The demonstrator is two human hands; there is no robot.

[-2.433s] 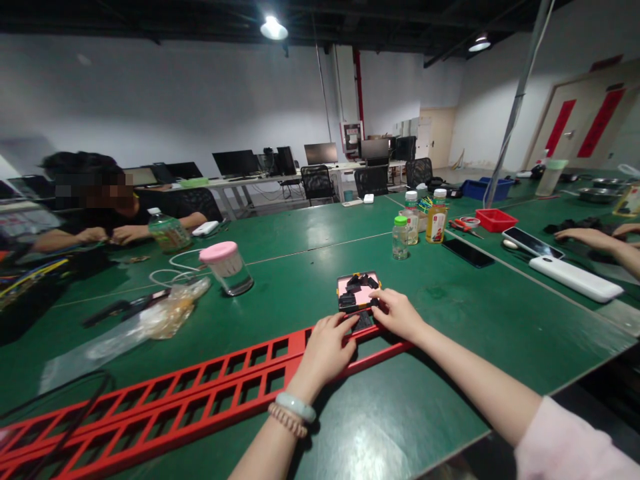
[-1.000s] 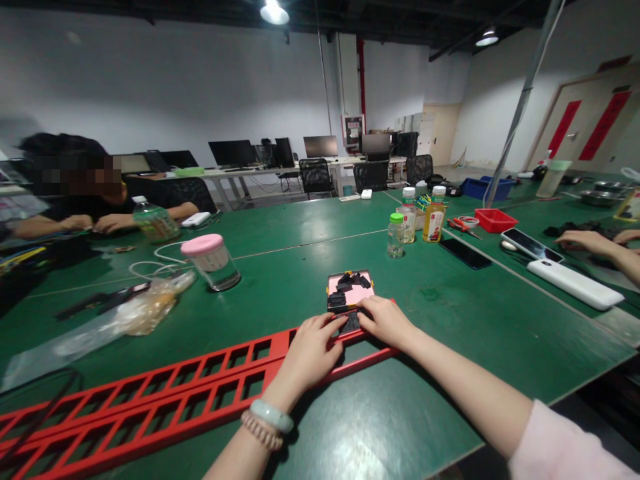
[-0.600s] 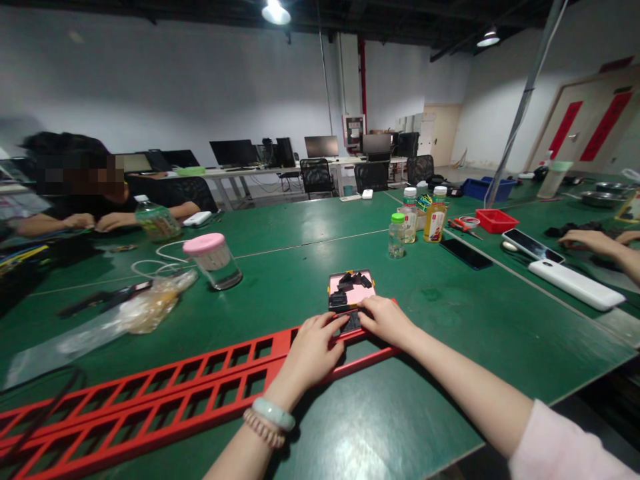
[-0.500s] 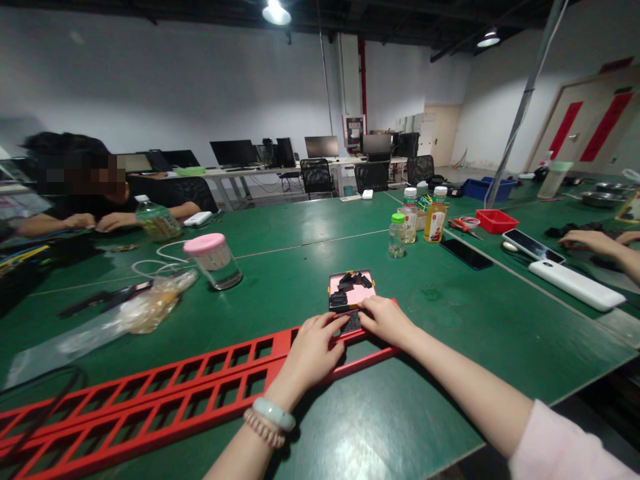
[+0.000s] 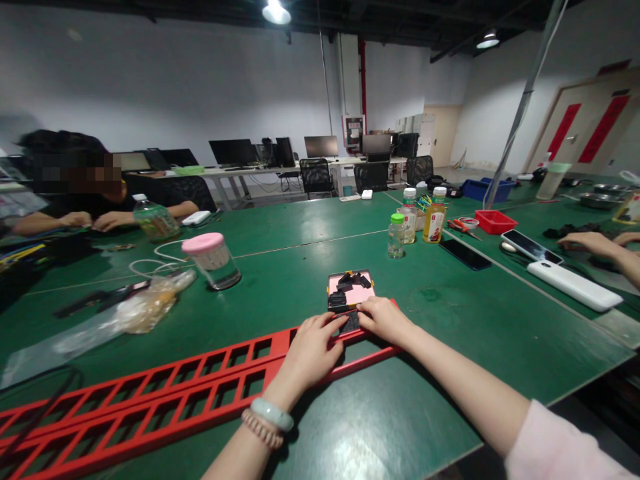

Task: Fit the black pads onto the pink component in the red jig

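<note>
A long red metal rail (image 5: 165, 393) with rectangular cut-outs lies across the green table (image 5: 450, 313). At its right end, my left hand (image 5: 313, 350) and my right hand (image 5: 385, 320) meet with fingertips on a small black part (image 5: 351, 324) set in the rail. Just behind them sits a pink tray (image 5: 357, 295) holding several more black parts. My left wrist carries a pale bangle and a bead bracelet.
A pink-lidded jar (image 5: 213, 261), a plastic bag (image 5: 135, 310) and a white cable lie to the left. Three bottles (image 5: 415, 223), a phone (image 5: 463, 254), a white power bank (image 5: 573, 285) and a red bin (image 5: 495, 220) stand on the right. One person sits far left; another person's hand (image 5: 593, 243) rests far right.
Both hands stay at the rail's right end on the black part. My right hand has drawn slightly back from the pink tray. The view shifted a little.
</note>
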